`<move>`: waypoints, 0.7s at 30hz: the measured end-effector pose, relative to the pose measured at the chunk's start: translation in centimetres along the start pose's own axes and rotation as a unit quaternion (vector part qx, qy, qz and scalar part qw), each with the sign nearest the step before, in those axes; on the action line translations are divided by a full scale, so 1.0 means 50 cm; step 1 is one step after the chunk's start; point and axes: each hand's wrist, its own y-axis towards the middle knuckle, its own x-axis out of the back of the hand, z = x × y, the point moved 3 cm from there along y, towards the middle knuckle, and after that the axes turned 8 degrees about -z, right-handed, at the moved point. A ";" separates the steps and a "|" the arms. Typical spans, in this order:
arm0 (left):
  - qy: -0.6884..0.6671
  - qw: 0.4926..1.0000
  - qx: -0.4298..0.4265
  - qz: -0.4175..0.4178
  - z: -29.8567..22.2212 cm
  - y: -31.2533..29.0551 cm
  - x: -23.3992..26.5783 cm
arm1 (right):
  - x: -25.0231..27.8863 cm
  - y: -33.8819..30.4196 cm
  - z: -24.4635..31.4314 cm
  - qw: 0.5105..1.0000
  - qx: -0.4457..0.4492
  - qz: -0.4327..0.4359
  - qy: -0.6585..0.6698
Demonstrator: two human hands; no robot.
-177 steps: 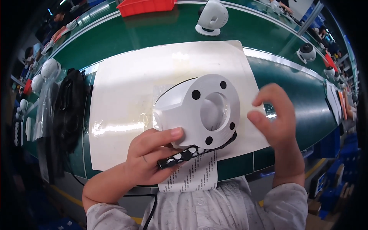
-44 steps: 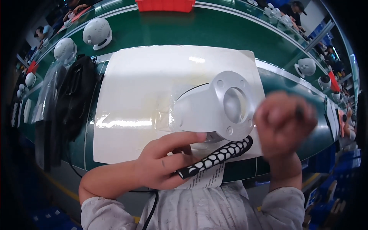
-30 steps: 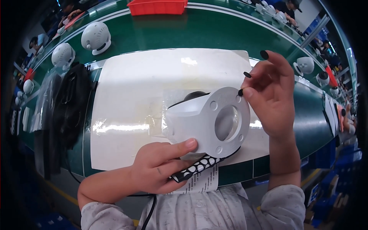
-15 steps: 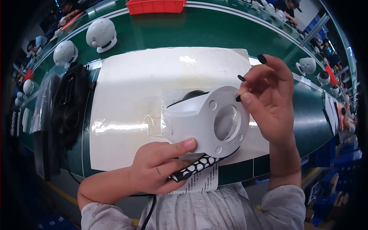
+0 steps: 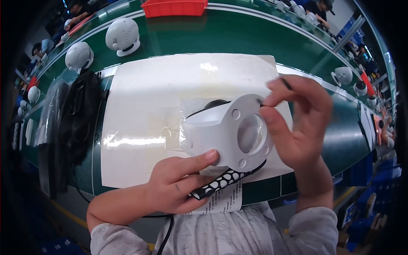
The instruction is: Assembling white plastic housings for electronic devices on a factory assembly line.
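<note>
My left hand [image 5: 172,185] grips a white plastic housing [image 5: 208,138], its thumb on the near side. Its fingers also pinch a black strip with white round spots [image 5: 225,180] under the housing. The housing's flat ring-shaped base [image 5: 231,159] is turned up, showing shallow round recesses around a large opening. My right hand [image 5: 301,121], somewhat blurred, has thumb and index finger closed on a small black round pad [image 5: 261,103] at the ring's upper right edge. Another black pad [image 5: 287,83] is stuck on a finger of that hand.
Beneath the housing lies a white sheet [image 5: 136,97] on a green bench. White rounded devices [image 5: 122,36] stand on the green belt beyond, near a red tray [image 5: 174,7]. Black bags and clear plastic [image 5: 76,114] are at the left. Other people sit farther off.
My right hand has brought its pinched pad down onto the ring's edge, its other fingers curling in. The white devices at the far left have shifted to the right. My left hand is nearly still.
</note>
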 end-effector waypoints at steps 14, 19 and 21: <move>0.021 1.000 -0.005 0.002 0.000 0.016 0.000 | -0.012 0.023 0.052 0.968 0.013 0.154 -0.197; 0.009 1.000 0.003 0.009 0.000 0.018 0.003 | 0.011 -0.016 0.036 0.980 0.005 0.127 -0.155; 0.007 1.000 -0.003 0.004 0.004 0.022 0.000 | 0.013 -0.032 0.031 0.990 0.005 0.094 -0.108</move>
